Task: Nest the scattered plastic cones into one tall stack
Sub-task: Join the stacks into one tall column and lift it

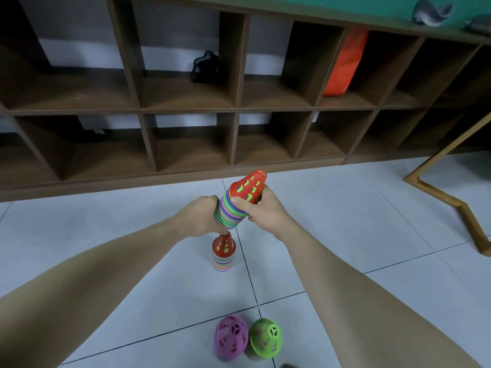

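The held stack (235, 204), a nested run of coloured cones capped in red, is up in the air and tilted, its tip pointing up and to the right. The left hand (200, 217) grips its wide lower end; the right hand (261, 211) wraps its fingers round the upper part just below the red cap. Directly beneath it, the floor stack (223, 252), also red-topped, stands upright on the floor (332, 221), its tip near the held stack's open base but apart from it.

The step in hand looks like joining 2 partial stacks: the held one is poised to go over the standing one. The next move calls for righting the held stack so its base sits square above the red tip, then lowering it straight down without knocking the floor stack over.

Closer to the person, 2 loose cones remain: a purple cone (231, 337) and a green cone (265, 338), lying just beside each other. Behind stands a brown cubby shelf (236, 110).
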Available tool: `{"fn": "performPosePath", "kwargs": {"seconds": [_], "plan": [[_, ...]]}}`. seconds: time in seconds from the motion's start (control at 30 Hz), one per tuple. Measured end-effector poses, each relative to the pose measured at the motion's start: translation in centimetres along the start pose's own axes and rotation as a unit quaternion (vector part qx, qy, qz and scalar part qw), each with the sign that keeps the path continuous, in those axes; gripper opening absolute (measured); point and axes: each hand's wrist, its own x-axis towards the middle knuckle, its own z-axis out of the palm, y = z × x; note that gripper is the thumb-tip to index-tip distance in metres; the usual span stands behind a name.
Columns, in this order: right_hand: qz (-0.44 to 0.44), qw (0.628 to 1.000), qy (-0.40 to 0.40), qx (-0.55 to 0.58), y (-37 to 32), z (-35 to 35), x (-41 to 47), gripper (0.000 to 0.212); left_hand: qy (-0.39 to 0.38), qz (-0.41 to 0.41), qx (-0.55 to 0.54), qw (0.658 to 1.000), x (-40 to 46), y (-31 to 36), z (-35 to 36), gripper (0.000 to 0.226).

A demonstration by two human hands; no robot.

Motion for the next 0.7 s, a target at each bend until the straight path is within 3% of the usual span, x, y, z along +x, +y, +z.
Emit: {"fn": "performPosePath", "kwargs": {"seconds": [0.3, 0.7], "plan": [[0.017, 0.995, -0.008, -0.102, 2.6, 2.5, 1.1, 0.067, -0.047, -0.004, 0.042, 0.998, 1.0, -2.8, 2.4, 0.069], [0.026, 0.989, -0.032, -0.142, 4.4, 3.4, 1.2, 0.071, 0.018, -0.036, -0.038, 0.999, 1.1, -4.8, 7.3, 0.057]]}}
